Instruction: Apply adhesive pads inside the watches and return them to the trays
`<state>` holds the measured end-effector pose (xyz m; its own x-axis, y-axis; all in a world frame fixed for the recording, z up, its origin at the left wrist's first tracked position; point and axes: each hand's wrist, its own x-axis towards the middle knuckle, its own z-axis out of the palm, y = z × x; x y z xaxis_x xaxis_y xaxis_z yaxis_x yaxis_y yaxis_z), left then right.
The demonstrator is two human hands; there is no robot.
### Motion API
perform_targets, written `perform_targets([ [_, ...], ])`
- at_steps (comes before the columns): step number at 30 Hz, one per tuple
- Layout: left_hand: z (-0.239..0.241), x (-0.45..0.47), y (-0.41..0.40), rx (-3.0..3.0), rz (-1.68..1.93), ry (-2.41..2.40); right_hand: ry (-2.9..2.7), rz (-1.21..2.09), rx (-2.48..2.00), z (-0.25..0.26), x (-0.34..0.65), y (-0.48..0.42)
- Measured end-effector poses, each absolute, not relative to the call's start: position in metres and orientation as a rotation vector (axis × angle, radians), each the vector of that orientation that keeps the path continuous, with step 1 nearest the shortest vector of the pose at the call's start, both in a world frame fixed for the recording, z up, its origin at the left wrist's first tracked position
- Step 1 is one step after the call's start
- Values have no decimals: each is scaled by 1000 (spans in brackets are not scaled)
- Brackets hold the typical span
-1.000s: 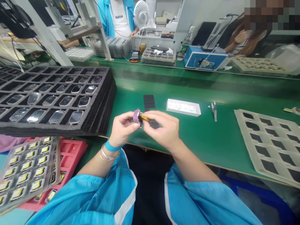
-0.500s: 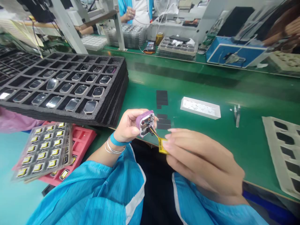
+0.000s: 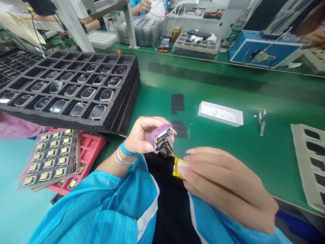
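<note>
My left hand [image 3: 146, 135] is closed around a purple smartwatch case [image 3: 162, 134], whose open side shows the circuitry inside. Thin wires [image 3: 170, 149] run from the case to a yellow-wrapped battery [image 3: 179, 167]. My right hand [image 3: 223, 179] pinches that battery between thumb and fingers, just below and to the right of the case. Beyond the case, black adhesive pads [image 3: 179, 128] lie on the green bench mat.
To the left stands a stack of black foam trays [image 3: 114, 115] with watches in its pockets. Below it, a clear tray [image 3: 48, 159] of batteries overlaps a red tray [image 3: 93, 145]. A white box [image 3: 220, 113], tweezers [image 3: 262, 122] and a beige tray [image 3: 302, 162] lie rightward. Another person's hand [image 3: 145, 6] shows behind.
The battery has turned to show more of its face and is a little lower. The purple case has tilted in my left hand. The whole view has shifted slightly.
</note>
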<state>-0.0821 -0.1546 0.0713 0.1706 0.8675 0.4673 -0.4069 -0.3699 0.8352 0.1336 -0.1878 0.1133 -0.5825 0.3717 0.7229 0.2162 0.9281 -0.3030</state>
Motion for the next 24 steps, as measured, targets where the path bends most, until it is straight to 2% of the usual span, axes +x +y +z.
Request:
perform_targets([
  [16,71,-80,-155,1350,1466,454,-2194,278,-381,108,137,-180],
  [24,75,-81,-155,1273,1419,614,-2097,318,-411,92,140,-175],
])
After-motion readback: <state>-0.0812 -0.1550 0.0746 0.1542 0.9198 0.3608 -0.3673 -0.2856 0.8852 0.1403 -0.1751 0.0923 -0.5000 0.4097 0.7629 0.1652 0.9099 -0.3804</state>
